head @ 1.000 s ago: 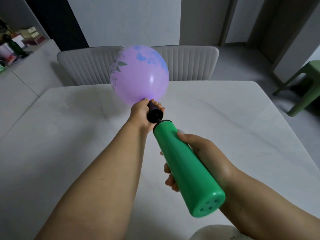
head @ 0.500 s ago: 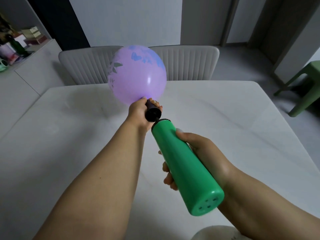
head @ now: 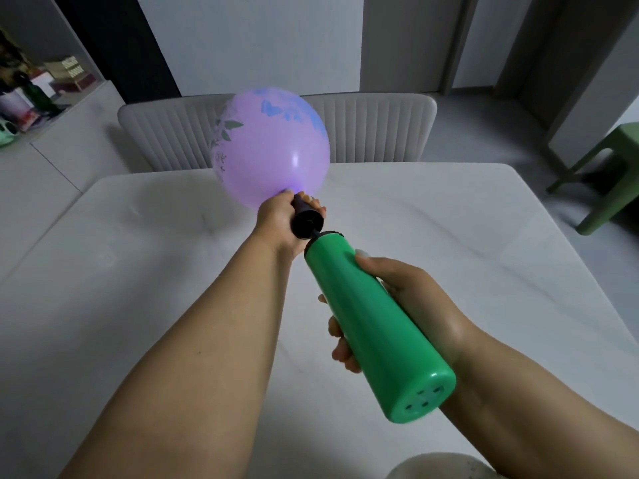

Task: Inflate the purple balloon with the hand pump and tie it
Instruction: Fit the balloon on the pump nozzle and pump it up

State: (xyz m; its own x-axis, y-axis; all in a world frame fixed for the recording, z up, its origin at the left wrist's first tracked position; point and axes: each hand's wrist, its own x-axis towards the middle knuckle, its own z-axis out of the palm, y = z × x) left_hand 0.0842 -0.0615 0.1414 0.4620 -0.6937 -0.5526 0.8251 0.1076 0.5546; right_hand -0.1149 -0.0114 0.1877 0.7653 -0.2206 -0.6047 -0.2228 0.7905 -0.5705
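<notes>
On the far left we see a sideboard (head: 69,140) with some small things on it, too blurred to name. In front of us lies the white table (head: 103,271), and behind its far edge stand pale ribbed chairs (head: 166,133).

Over the middle of the table we hold the purple balloon (head: 273,150). It is round and well filled, with blue and green prints on its far side. Our left hand (head: 280,219) is closed around the balloon's neck and the black nozzle (head: 306,223), pressing the two together. Just right and nearer, our right hand (head: 415,305) is wrapped firmly around the green pump (head: 373,326), with the thumb on top. Only a very short piece of rod shows between nozzle and body, so the pump seems pushed almost fully in.

On the far right stands a green stool (head: 612,174).

We judge that the inflating is nearly done or needs few more strokes. Taking the balloon off the nozzle and tying it is not yet done.
</notes>
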